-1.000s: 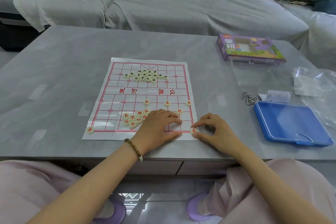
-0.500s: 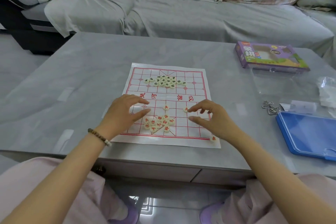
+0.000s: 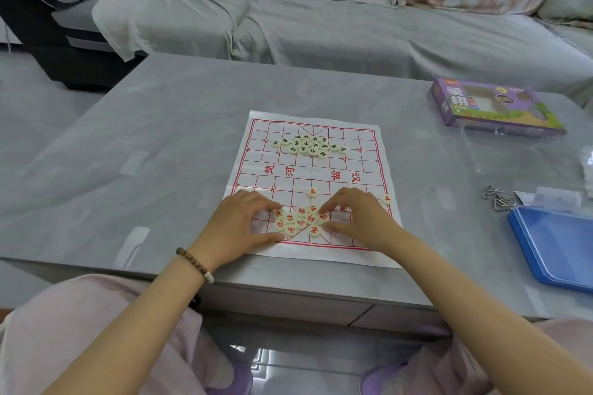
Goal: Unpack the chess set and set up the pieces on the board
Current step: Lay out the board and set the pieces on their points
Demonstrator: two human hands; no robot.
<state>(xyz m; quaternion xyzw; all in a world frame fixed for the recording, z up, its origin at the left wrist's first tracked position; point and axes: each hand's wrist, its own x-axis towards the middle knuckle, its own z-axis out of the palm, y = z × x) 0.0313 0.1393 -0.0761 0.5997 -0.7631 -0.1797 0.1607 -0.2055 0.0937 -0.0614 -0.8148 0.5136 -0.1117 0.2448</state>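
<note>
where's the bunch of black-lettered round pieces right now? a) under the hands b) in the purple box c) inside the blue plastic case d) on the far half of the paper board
d: the cluster of pale round pieces with black characters sits on the far half of the white paper board with the red grid, beyond the river line and apart from both hands.

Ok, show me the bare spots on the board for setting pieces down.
Free: the middle band between the black pile and a lone red piece; the far corners of the board beside that pile. Crowded: the near rows, where left hand and right hand flank the red pile.
</note>
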